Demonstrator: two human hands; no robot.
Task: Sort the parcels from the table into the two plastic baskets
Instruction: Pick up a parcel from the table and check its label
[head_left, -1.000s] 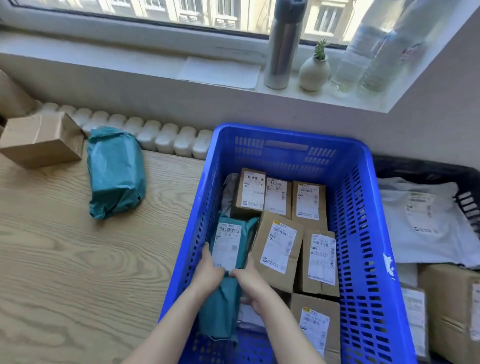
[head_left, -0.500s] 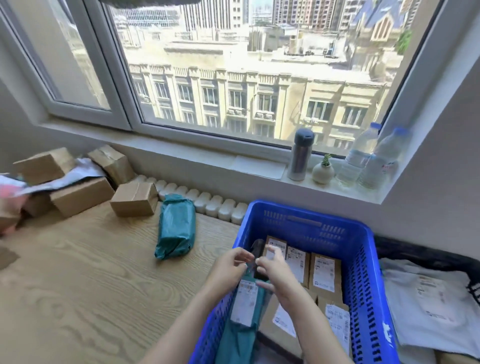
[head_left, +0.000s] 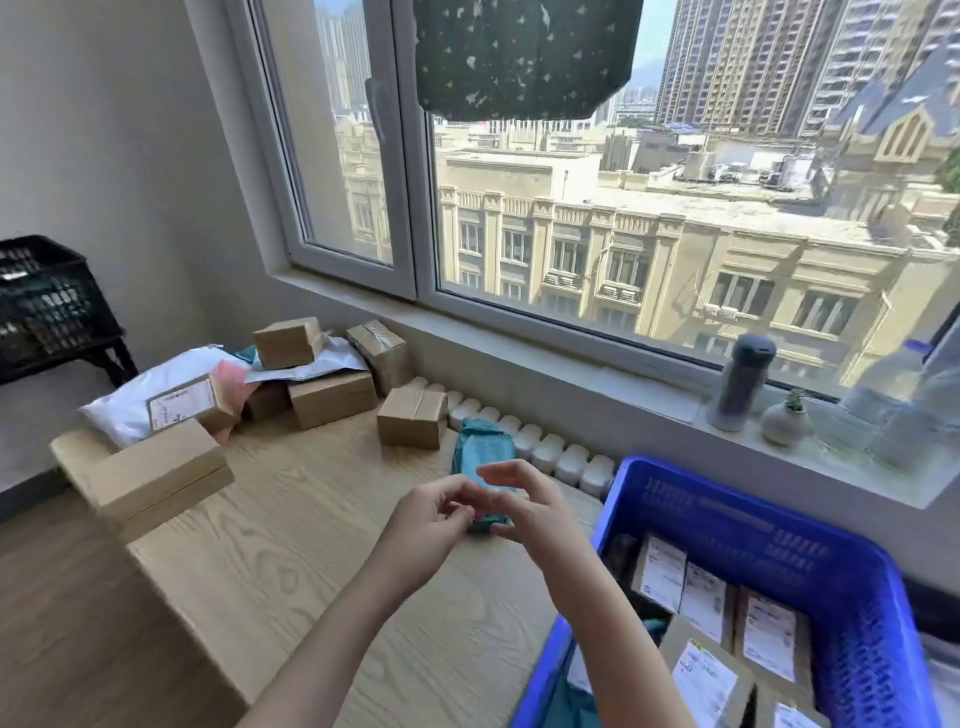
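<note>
A teal bagged parcel (head_left: 480, 447) lies on the wooden table (head_left: 291, 561) near its far edge. My left hand (head_left: 428, 525) and my right hand (head_left: 535, 512) hover side by side just in front of the parcel's near end, fingers loosely curled and holding nothing. The blue plastic basket (head_left: 727, 499) stands to the right and holds several labelled brown boxes (head_left: 706, 670) and another teal parcel (head_left: 566, 701) at its near left. A dark edge of the second basket (head_left: 935, 610) shows at the far right. More parcels are piled at the table's far left: brown boxes (head_left: 332, 397), a small box (head_left: 413, 418) and a white mailer (head_left: 130, 400).
A large flat box (head_left: 156, 473) lies at the table's left edge. A row of small white bottles (head_left: 545, 449) lines the wall behind the teal parcel. The windowsill holds a grey flask (head_left: 740, 384), a small vase (head_left: 785, 422) and water bottles (head_left: 883, 410). A black crate (head_left: 47, 296) stands at left.
Both hands let go of the teal parcel in the blue basket and moved left and up to the teal parcel on the table. The view swung up and to the left.
</note>
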